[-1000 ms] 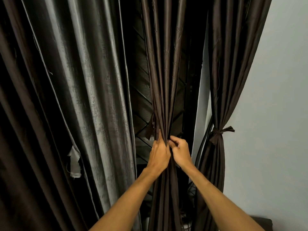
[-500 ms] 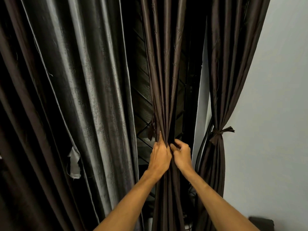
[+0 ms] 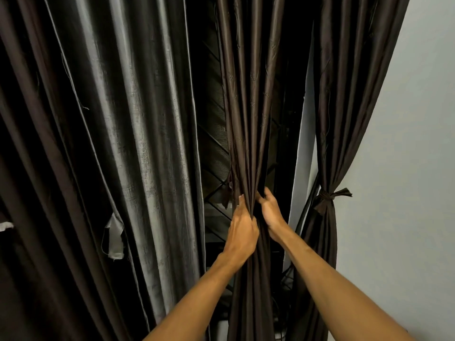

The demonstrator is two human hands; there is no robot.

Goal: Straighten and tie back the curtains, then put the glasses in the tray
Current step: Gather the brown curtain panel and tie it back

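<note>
A dark brown curtain panel [image 3: 248,107] hangs in the middle, gathered into a narrow bunch. My left hand [image 3: 242,230] grips the bunch from the left at waist height. My right hand [image 3: 270,212] grips it from the right, fingers curled into the folds just above the left hand. A small dark strip of cloth [image 3: 227,193] sticks out at the bunch's left edge. To the right, another brown curtain [image 3: 342,94] is tied back with a knotted band [image 3: 327,195]. No glasses or tray are in view.
A wide grey shiny curtain [image 3: 138,119] hangs on the left with a loose tab [image 3: 114,237] low on its edge. A dark window with diagonal bars [image 3: 214,148] shows between the curtains. A pale wall [image 3: 406,168] fills the right side.
My right hand has shifted up and turned, its fingers now curled higher into the folds. My left hand stays gripping the bunch in nearly the same place.
</note>
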